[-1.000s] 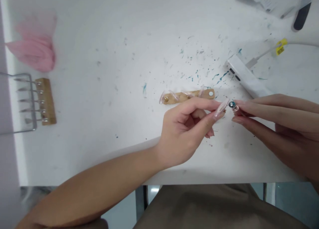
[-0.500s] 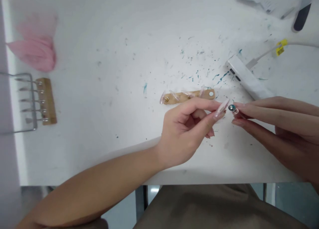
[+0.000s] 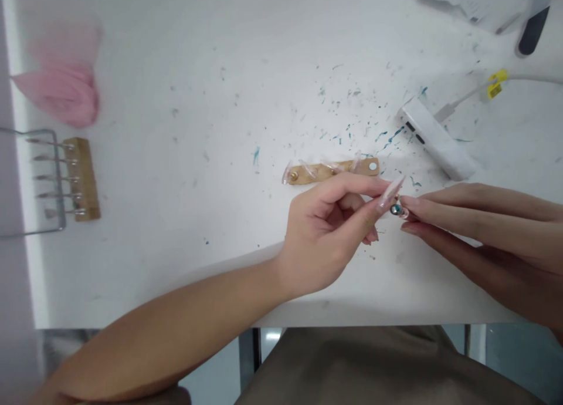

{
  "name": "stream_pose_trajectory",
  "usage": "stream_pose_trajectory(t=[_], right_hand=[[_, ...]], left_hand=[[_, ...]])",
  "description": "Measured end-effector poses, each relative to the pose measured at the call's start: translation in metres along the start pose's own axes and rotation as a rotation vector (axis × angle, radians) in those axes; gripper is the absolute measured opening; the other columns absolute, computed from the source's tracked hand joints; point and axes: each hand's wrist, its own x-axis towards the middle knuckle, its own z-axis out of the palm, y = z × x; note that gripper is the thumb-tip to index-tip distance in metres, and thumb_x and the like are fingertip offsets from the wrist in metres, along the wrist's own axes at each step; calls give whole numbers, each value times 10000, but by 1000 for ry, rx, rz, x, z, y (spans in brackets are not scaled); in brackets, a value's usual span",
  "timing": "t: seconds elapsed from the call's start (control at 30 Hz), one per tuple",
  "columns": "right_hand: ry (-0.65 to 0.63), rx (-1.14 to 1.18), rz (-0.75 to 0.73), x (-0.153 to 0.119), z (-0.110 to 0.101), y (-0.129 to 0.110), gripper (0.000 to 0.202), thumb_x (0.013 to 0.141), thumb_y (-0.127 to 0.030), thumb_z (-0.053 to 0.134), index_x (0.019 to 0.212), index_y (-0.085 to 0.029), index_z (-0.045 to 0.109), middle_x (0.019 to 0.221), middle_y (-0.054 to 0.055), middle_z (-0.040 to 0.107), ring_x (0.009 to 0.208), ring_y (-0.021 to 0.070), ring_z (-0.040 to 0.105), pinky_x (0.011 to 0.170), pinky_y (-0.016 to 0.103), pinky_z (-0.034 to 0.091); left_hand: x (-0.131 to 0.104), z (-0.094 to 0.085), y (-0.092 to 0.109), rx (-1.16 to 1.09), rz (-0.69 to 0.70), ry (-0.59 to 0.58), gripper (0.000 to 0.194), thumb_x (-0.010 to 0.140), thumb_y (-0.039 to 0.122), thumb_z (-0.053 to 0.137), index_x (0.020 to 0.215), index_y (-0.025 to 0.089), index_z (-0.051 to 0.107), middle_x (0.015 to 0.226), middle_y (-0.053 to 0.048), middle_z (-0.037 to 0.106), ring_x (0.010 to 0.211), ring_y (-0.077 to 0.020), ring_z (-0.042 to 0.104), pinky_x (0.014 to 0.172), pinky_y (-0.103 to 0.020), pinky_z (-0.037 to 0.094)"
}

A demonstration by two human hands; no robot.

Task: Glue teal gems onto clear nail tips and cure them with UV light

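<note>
Pink nail tip (image 3: pixel 393 195) slants lengthwise, pointing away and rightward.

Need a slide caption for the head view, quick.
Left hand pinches a pale pointed nail tip while the right hand holds a round-ended tool close by, above a speckled white table.

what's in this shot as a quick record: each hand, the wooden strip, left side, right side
left hand: pinches a pale, pointed nail tip
right hand: holds a small round-ended tool, its shiny end close by the nail tip; contact unclear
wooden strip: on the table, partly behind the left hand, bearing transparent tips
left side: pink crumpled bundle, wooden block
right side: white box with ports, cable with a yellow tag
</note>
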Motion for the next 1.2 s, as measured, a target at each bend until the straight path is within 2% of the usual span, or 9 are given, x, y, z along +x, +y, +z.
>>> stream_pose_trajectory(t=[0.13,0.23,0.33,0.57,0.67,0.77,0.9,1.0,1.2], right_hand=[[-8,-23,-35,-1,3,1,363,1197,-175,775,1548,-266,754,1496,-127,755,1280,-65,774,1101,130,644],[62,-15,-9,-2,8,1,303,1221,-211,750,1517,-271,767,1484,-129,758,1269,-67,766,1112,140,632],[123,-27,9,-2,13,2,281,1227,-222,750,1500,-280,789,1460,-125,767,1270,-74,759,1076,137,612],[112,-2,30,-1,11,5,294,1213,-231,779,1500,-288,811,1469,-122,771,1236,-135,760,1063,6,613],[121,-5,29,-1,10,8,300,1190,-219,809,1485,-266,832,1411,-95,788,1172,-130,769,945,-8,608],[123,-14,36,-1,10,9,307,1186,-218,818,1491,-254,831,1394,-81,792,1136,-122,768,865,2,596],[138,-13,35,2,7,8,318,1183,-202,812,1494,-263,843,1388,-71,794,1139,-107,777,869,-5,622],[100,-4,23,5,4,7,318,1179,-187,811,1492,-242,827,1401,-65,791,1146,-115,764,896,-33,606],[107,-1,16,6,5,5,307,1168,-160,809,1470,-218,811,1393,-67,789,1142,-133,746,896,-54,574]], left_hand=[[0,-1,1,-6,8,-2,83,1205,336,923,1193,285,987,757,34,856,596,-100,803,631,-177,708],[1,-1,2,-31,23,-6,75,1198,263,919,1199,290,990,755,42,849,600,-86,804,639,-153,700],[1,-1,2,-7,11,-5,57,1190,302,937,1186,280,990,758,31,854,593,-99,804,619,-165,701],[1,0,2,-38,13,-2,78,1189,235,925,1162,289,973,763,52,856,592,-76,791,631,-143,679],[3,2,3,-46,25,-2,58,1177,308,962,1126,282,960,717,55,827,561,-81,767,591,-157,652],[5,4,6,-52,20,6,172,1139,395,1018,1048,272,939,653,64,785,527,-82,740,554,-166,628],[7,6,7,-7,-13,32,308,1087,509,1063,989,253,922,645,54,790,488,-93,717,498,-191,607],[6,7,7,18,-40,46,381,1081,589,1054,981,249,915,643,51,790,468,-90,691,484,-201,599],[5,5,5,-27,9,22,205,1145,417,1009,1039,259,933,669,58,802,518,-87,738,541,-184,640]])
